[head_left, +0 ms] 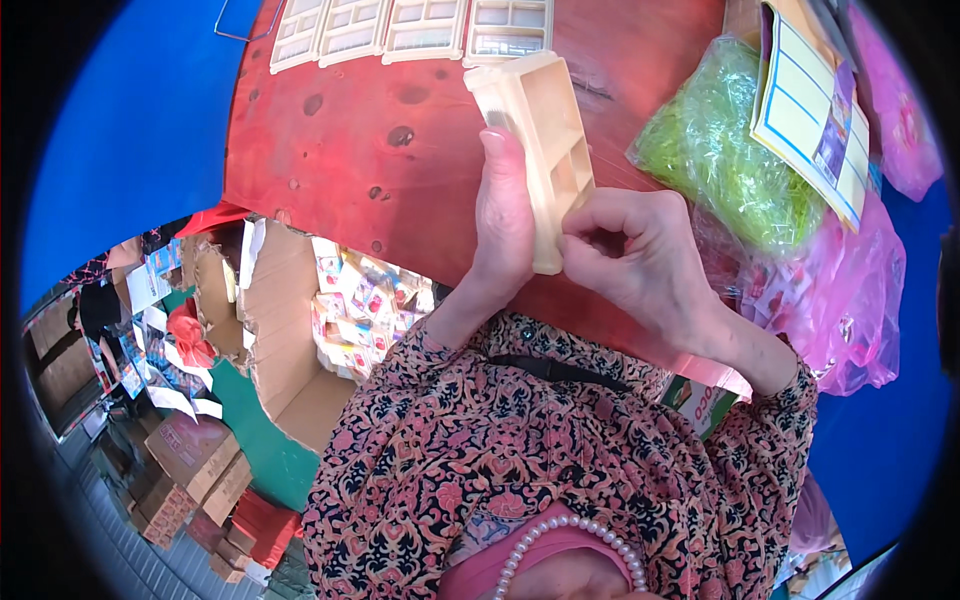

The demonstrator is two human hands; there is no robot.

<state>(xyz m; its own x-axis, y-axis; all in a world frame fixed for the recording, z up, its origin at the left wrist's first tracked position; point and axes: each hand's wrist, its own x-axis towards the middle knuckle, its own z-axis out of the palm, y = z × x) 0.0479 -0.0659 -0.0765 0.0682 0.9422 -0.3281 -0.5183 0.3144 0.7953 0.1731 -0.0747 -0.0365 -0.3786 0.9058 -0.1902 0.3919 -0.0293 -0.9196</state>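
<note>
A cream plastic compartment tray (552,112) is held tilted on its side in front of me, over the red tabletop's near edge. My left hand (506,215) supports its left face, thumb pointing up along it and the other fingers hidden behind. At the tray's lower right edge, my right hand (645,258) is closed in a pinch, fingers curled and thumb against the rim. Whether anything small sits inside that pinch cannot be made out. Beyond lies a row of several similar cream trays (425,28), the nearest one (508,30) just past the held tray.
The red wooden table (340,130) has dark knots. On its right are a clear bag of green shreds (730,150), a printed card sheet (810,120) and pink plastic bags (860,290). At lower left, an open cardboard box (290,330) contains colourful packets; stacked cartons (190,450) stand beyond.
</note>
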